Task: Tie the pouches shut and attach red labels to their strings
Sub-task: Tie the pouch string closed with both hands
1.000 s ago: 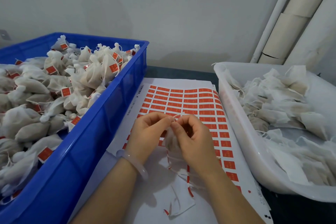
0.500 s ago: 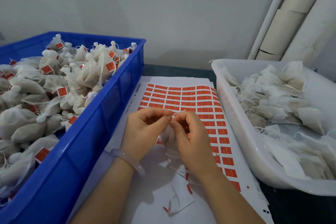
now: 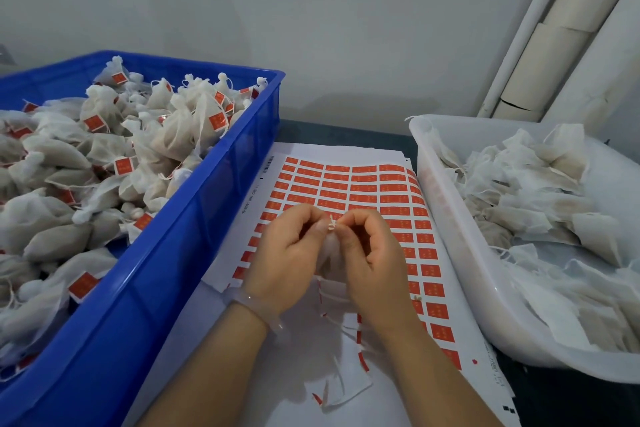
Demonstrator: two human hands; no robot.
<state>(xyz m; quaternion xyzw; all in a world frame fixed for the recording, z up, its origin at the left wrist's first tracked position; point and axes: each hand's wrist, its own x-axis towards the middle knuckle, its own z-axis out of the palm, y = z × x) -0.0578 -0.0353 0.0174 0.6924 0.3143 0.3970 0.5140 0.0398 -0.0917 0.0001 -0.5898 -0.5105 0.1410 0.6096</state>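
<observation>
A small white mesh pouch (image 3: 329,255) hangs between my two hands above the label sheet, mostly hidden by my fingers. My left hand (image 3: 289,253) and my right hand (image 3: 372,253) each pinch the pouch's thin white string (image 3: 331,222) at its neck, fingertips nearly touching. Beneath them lies a white sheet of red labels (image 3: 360,184), its near rows peeled away.
A blue crate (image 3: 194,229) on the left is piled with tied pouches carrying red labels. A white tub (image 3: 460,253) on the right holds untied pouches. Torn backing scraps (image 3: 343,388) lie on the sheet near me. Pipes run up the wall at the back right.
Both hands stay together over the sheet, fingertips closing tighter on the string at the pouch's neck. The camera view has shifted slightly.
</observation>
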